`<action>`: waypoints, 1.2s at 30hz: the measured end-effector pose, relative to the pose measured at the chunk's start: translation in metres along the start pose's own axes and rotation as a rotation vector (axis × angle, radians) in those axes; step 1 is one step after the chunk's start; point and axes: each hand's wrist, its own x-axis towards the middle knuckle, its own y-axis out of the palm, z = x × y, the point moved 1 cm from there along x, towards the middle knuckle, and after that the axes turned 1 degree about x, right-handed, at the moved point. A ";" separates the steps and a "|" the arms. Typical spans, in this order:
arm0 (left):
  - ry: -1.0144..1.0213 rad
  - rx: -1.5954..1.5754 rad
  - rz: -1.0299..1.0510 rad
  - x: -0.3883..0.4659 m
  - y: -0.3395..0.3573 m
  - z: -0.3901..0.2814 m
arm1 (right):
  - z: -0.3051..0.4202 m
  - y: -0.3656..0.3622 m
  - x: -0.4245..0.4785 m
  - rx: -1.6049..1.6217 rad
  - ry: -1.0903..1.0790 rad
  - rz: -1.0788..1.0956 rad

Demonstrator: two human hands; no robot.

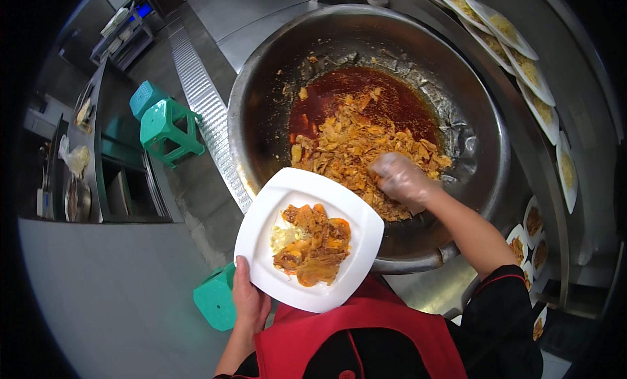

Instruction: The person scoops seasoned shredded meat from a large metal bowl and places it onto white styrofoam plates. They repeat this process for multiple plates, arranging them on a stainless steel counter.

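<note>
My left hand holds a white square plate by its near left edge, with the thumb on the rim. On the plate lie sauced slices of food over a small pale shredded heap. My right hand, in a clear plastic glove, is inside a large steel basin. Its curled fingers close on part of the sauced sliced food heaped there; the fingertips are partly hidden. Dark red oily sauce pools behind the heap. The plate overlaps the basin's near left rim in view.
White plates with pale shreds line a shelf on the right. Below them stand plates with sauced food. Green plastic stools and another green stool are on the left, near a metal floor grate and a steel counter.
</note>
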 end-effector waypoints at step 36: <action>-0.031 -0.061 0.123 -0.002 0.000 0.000 | 0.222 -0.054 0.033 -0.047 -0.284 0.031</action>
